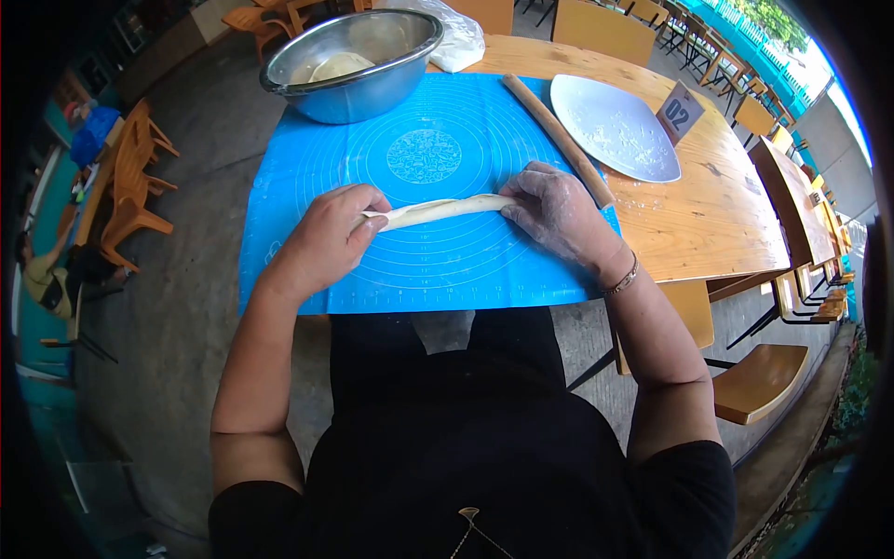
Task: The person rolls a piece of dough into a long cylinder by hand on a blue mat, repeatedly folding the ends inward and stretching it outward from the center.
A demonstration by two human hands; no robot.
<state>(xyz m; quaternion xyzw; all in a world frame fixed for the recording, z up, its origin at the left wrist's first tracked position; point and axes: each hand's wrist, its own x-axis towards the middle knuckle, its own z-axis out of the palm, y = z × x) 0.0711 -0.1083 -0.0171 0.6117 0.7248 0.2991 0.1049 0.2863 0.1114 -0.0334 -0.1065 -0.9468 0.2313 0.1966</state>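
Observation:
A long, thin roll of dough (445, 211) stretches between my two hands, over the front half of a blue pastry mat (317, 265). Its left end is pinched between the thumb and fingers of my left hand (335, 228). My right hand (559, 210), dusted with flour, grips the other end. A seam or fold shows along the top of the roll. Just beyond my right hand lies a wooden rolling pin (559, 140), slanted along the mat's right edge.
A metal bowl (349, 101) with a lump of dough (341, 66) stands at the back left, beside a clear plastic bag (456, 37). On the wooden table (717, 219) sit a floury white plate (605, 121) and a number card (681, 112). Orange chairs (135, 200) stand off to the left.

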